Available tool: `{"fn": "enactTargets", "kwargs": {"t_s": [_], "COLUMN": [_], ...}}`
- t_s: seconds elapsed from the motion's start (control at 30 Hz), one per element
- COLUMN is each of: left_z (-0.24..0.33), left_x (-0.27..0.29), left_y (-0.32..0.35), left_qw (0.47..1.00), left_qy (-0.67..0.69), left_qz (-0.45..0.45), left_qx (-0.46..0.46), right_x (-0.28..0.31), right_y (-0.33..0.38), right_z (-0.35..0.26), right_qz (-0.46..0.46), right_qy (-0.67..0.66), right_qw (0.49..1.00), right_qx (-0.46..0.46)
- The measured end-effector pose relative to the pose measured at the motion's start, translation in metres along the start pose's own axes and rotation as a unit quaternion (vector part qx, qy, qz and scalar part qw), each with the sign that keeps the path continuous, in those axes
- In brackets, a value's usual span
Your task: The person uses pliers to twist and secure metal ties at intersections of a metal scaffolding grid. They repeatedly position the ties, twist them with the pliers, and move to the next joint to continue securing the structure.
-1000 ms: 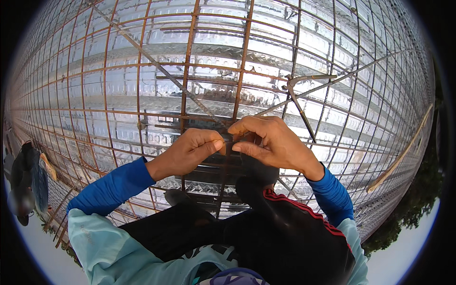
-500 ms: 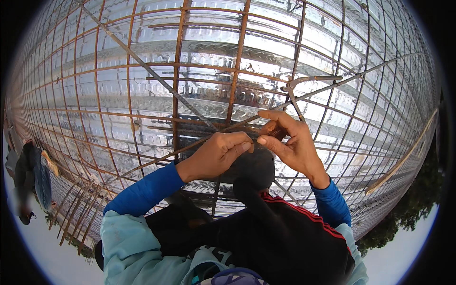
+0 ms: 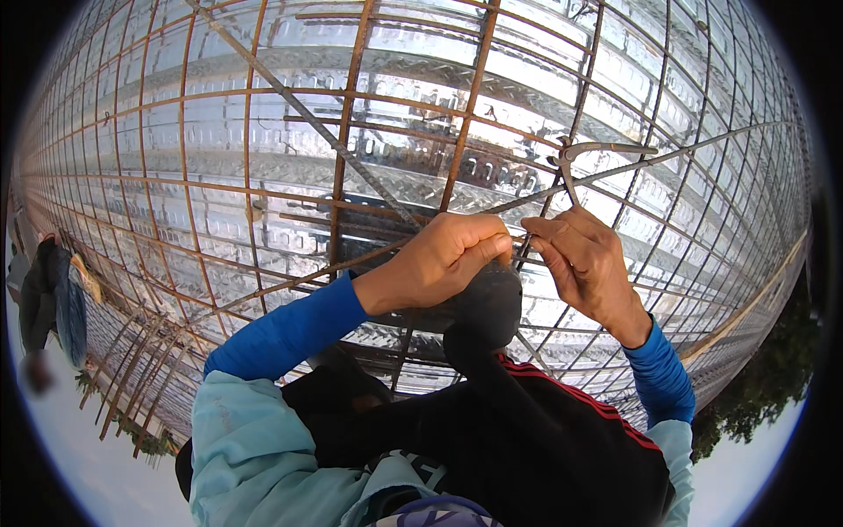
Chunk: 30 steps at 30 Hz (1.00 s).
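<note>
Both my hands are raised above a grid of rusty reinforcing bars, a little apart from each other. My left hand is closed, thumb pressed against the curled forefinger. On the other side of a narrow gap, my right hand pinches with thumb and fingertips. Whatever is in either pinch is too small or hidden to name. Just beyond my right hand, steel pincers rest on the bars with their handles spread, untouched. A bar running slantwise comes down across the grid toward my left hand.
Shiny ribbed metal decking lies beneath the grid. A dark rounded form is below my hands. Several bar ends jut out at the lower left, near another person in dark clothing. Trees stand beyond the right edge.
My right hand's fingers, spread before, have come together in a pinch. Both hands have shifted right, the left also slightly up. The whole view has shifted a little too.
</note>
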State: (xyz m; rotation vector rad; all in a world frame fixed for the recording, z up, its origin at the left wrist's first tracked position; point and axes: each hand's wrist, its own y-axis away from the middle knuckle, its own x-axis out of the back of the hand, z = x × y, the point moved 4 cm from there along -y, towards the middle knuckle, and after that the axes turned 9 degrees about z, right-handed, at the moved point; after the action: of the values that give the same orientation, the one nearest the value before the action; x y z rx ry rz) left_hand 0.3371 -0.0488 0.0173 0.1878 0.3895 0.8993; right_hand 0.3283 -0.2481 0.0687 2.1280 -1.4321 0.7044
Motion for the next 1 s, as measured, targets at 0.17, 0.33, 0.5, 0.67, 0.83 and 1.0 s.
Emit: {"fn": "enactTargets", "kwargs": {"t_s": [0.17,0.33,0.5,0.67,0.83,1.0], "left_z": [-0.004,-0.011,-0.001,-0.006,-0.015,-0.015], "left_x": [-0.003,-0.005,-0.003,-0.001,-0.005,-0.012], "left_y": [0.007,0.002,-0.004,0.007,0.022,0.038], "left_qw": [0.99,0.999,0.979,0.897,0.871,0.832], "left_qy": [-0.135,-0.01,-0.197,-0.391,-0.41,-0.421], "left_qz": [0.021,-0.018,-0.001,-0.046,-0.099,-0.106], "left_qx": [-0.046,0.03,-0.056,-0.202,-0.25,-0.345], "right_x": [-0.018,-0.006,-0.008,-0.028,-0.057,-0.059], "right_y": [0.017,0.008,0.013,0.025,0.052,0.068], "right_z": [0.006,-0.005,-0.002,0.014,0.025,0.017], "right_qz": [0.029,0.108,0.048,-0.057,-0.175,-0.236], "right_qy": [-0.085,0.047,-0.005,-0.242,-0.5,-0.527], "right_qw": [0.991,0.992,0.997,0.922,0.667,0.601], "right_qx": [-0.097,0.044,-0.056,-0.297,-0.524,-0.553]}}
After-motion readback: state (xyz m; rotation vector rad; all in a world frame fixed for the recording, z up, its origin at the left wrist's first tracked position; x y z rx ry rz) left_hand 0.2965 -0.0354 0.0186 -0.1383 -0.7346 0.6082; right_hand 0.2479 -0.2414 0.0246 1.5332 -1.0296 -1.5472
